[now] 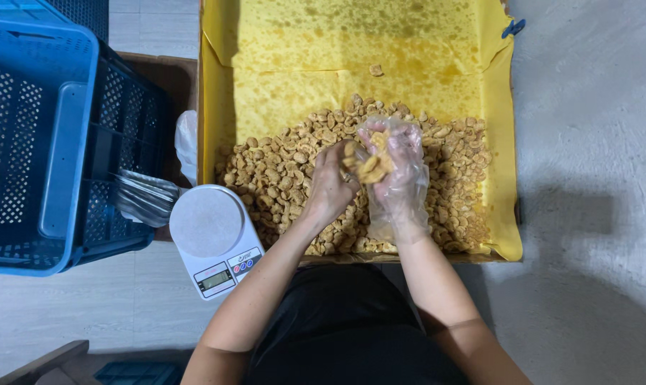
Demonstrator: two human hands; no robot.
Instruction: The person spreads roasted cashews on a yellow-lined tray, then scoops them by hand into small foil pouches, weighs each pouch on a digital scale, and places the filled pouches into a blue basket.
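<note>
A wide box lined with oil-stained yellow paper (351,43) holds a heap of golden fried snack pieces (280,171) at its near end. My right hand (401,175), in a loose clear plastic glove, is cupped around a handful of those pieces above the heap. My left hand (330,185) is bare and presses against the same handful from the left, fingers curled on the pieces. One stray piece (375,70) lies alone on the paper farther back.
A small white kitchen scale (212,239) with a round platform sits on the floor left of the box. A blue plastic crate (44,142) stands at far left with silvery pouches (144,196) inside. A white bag (187,142) is wedged beside the box. Grey floor at right.
</note>
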